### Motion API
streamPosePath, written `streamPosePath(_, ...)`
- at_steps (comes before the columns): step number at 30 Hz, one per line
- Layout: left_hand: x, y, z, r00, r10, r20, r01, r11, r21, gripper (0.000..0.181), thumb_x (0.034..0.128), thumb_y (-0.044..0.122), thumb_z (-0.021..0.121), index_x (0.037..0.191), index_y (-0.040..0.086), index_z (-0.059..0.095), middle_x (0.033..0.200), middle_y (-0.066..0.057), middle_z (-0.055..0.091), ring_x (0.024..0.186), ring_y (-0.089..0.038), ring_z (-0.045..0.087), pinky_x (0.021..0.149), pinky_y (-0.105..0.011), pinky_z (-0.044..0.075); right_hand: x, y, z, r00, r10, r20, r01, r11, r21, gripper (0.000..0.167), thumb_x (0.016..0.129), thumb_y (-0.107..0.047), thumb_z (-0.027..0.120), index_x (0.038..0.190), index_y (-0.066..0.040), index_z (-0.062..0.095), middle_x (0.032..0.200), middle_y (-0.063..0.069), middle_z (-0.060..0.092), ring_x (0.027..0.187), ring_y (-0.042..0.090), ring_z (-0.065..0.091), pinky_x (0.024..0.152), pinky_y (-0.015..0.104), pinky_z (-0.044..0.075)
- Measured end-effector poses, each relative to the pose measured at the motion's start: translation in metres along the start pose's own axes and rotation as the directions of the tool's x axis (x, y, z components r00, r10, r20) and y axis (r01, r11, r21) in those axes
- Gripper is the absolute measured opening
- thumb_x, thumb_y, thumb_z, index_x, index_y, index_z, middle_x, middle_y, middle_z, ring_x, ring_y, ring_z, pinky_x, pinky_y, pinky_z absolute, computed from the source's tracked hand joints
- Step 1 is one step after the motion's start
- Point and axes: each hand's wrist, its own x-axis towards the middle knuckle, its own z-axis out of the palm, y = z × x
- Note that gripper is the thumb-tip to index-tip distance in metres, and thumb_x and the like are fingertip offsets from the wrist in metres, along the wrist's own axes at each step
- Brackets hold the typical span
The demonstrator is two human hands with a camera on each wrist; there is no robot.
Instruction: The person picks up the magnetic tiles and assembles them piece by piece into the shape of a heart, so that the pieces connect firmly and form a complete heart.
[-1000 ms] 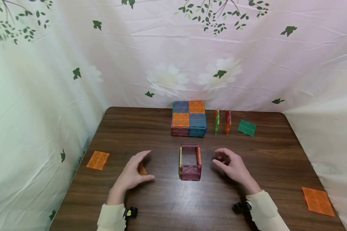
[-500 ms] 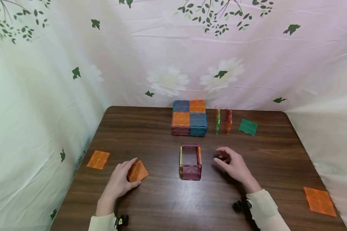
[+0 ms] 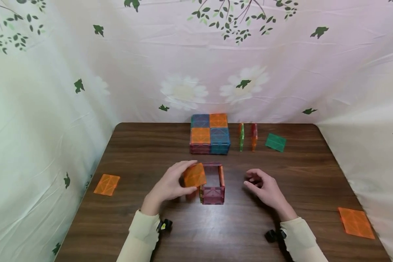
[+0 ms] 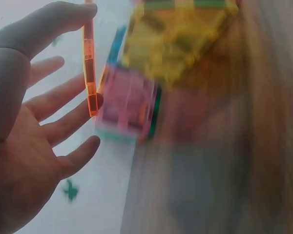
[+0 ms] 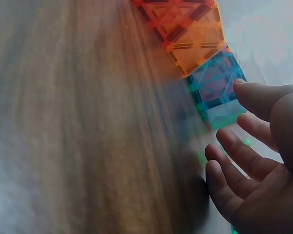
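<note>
My left hand (image 3: 171, 183) pinches an orange magnetic tile (image 3: 195, 175) between thumb and fingertips, just over the left side of a small open-topped box (image 3: 213, 195) built of upright tiles. Seen edge-on in the left wrist view, the orange tile (image 4: 90, 68) spans from the thumb to the fingers. The box's yellow wall (image 4: 171, 41) shows beside it there. To the right of the box, my right hand (image 3: 263, 187) rests by the table with loosely curled fingers and nothing held. In the right wrist view the box's orange wall (image 5: 195, 41) lies beyond that hand.
Behind stands a larger tile block with an orange and blue top (image 3: 200, 135). Right of it are two upright tile pieces, one green-edged (image 3: 242, 137), one red-orange (image 3: 254, 137), and a flat green tile (image 3: 276, 142). Flat orange tiles lie at the left (image 3: 107, 185) and right (image 3: 356, 223).
My left hand has taken hold of the orange tile left of the small box, lifted it and carried it right to the box. The right hand has stayed nearly still.
</note>
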Motion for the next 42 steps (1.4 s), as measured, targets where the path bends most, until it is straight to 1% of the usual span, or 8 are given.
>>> streamPosePath(6, 0.036, 0.012, 0.016, 0.990, 0.042, 0.137, -0.046, 0.998, 0.032, 0.084, 0.0856, 0.034, 0.088, 0.157, 0.017, 0.048, 0.147, -0.005, 0.060, 0.126, -0.025, 0.052, 0.109, -0.054, 0.045, -0.002, -0.003, 0.010, 1.000, -0.009, 0.020, 0.009, 1.000, -0.003, 0.033, 0.097, -0.021, 0.079, 0.126, -0.010, 0.068, 0.114, 0.004, 0.073, 0.097, 0.020, 0.069, 0.079, 0.031, 0.057)
streamPosePath(12, 0.048, 0.014, 0.026, 0.988, 0.060, 0.142, -0.066, 0.997, 0.037, 0.076, 0.0878, 0.032, 0.085, 0.155, 0.015, 0.052, 0.145, 0.000, 0.061, 0.129, -0.022, 0.049, 0.110, -0.049, 0.043, -0.002, -0.010, 0.014, 0.999, -0.023, 0.039, 0.023, 1.000, 0.002, 0.034, 0.096, -0.021, 0.080, 0.126, -0.008, 0.068, 0.114, 0.005, 0.073, 0.097, 0.020, 0.069, 0.080, 0.032, 0.058)
streamPosePath(19, 0.048, 0.008, 0.030, 0.990, 0.015, 0.140, -0.011, 0.999, -0.032, 0.081, 0.0867, 0.039, 0.087, 0.156, 0.017, 0.051, 0.158, -0.002, 0.047, 0.145, -0.026, 0.041, 0.118, -0.052, 0.039, -0.006, -0.020, 0.019, 0.996, -0.044, 0.072, 0.045, 0.999, -0.014, 0.036, 0.097, -0.022, 0.079, 0.129, -0.008, 0.067, 0.116, 0.005, 0.072, 0.093, 0.015, 0.067, 0.076, 0.031, 0.057)
streamPosePath(23, 0.049, 0.000, 0.035, 0.986, -0.064, 0.154, 0.075, 0.995, -0.068, 0.083, 0.0904, 0.047, 0.082, 0.159, 0.017, 0.046, 0.162, -0.003, 0.046, 0.149, -0.026, 0.041, 0.120, -0.053, 0.037, -0.010, -0.031, 0.028, 0.984, -0.102, 0.146, 0.104, 0.995, -0.007, 0.046, 0.095, -0.027, 0.081, 0.133, -0.006, 0.065, 0.120, 0.006, 0.070, 0.091, 0.014, 0.065, 0.074, 0.029, 0.056)
streamPosePath(27, 0.051, -0.007, 0.040, 0.980, -0.131, 0.150, 0.147, 0.984, -0.097, 0.077, 0.0944, 0.051, 0.076, 0.157, 0.014, 0.049, 0.156, -0.005, 0.053, 0.144, -0.026, 0.049, 0.117, -0.052, 0.041, -0.010, -0.042, 0.041, 0.972, -0.146, 0.181, 0.155, 0.987, -0.033, 0.057, 0.093, -0.035, 0.083, 0.139, -0.007, 0.063, 0.118, 0.006, 0.068, 0.090, 0.015, 0.064, 0.074, 0.029, 0.054)
streamPosePath(33, 0.049, -0.010, 0.042, 0.979, -0.166, 0.117, 0.182, 0.974, -0.135, 0.068, 0.0932, 0.049, 0.078, 0.147, 0.014, 0.058, 0.144, -0.006, 0.060, 0.126, -0.022, 0.059, 0.102, -0.045, 0.053, -0.005, -0.049, 0.055, 0.982, -0.121, 0.143, 0.136, 0.986, -0.098, 0.055, 0.092, -0.037, 0.084, 0.135, -0.010, 0.063, 0.110, 0.002, 0.067, 0.083, 0.010, 0.059, 0.071, 0.026, 0.052)
streamPosePath(38, 0.043, -0.009, 0.036, 0.976, -0.210, 0.063, 0.213, 0.975, -0.062, 0.065, 0.0906, 0.054, 0.079, 0.139, 0.013, 0.063, 0.135, -0.007, 0.063, 0.124, -0.026, 0.059, 0.106, -0.048, 0.049, 0.000, -0.048, 0.055, 0.990, -0.110, 0.091, 0.120, 0.987, -0.105, 0.044, 0.092, -0.027, 0.084, 0.129, -0.008, 0.067, 0.106, 0.005, 0.070, 0.078, 0.009, 0.060, 0.069, 0.027, 0.053)
streamPosePath(42, 0.036, -0.009, 0.030, 0.963, -0.263, 0.058, 0.263, 0.965, -0.006, 0.064, 0.0916, 0.056, 0.076, 0.138, 0.013, 0.064, 0.128, -0.006, 0.062, 0.119, -0.025, 0.058, 0.105, -0.048, 0.049, 0.005, -0.048, 0.054, 0.996, -0.074, 0.043, 0.079, 0.989, -0.127, 0.037, 0.094, -0.026, 0.082, 0.122, -0.005, 0.070, 0.103, 0.007, 0.071, 0.077, 0.010, 0.062, 0.069, 0.030, 0.055)
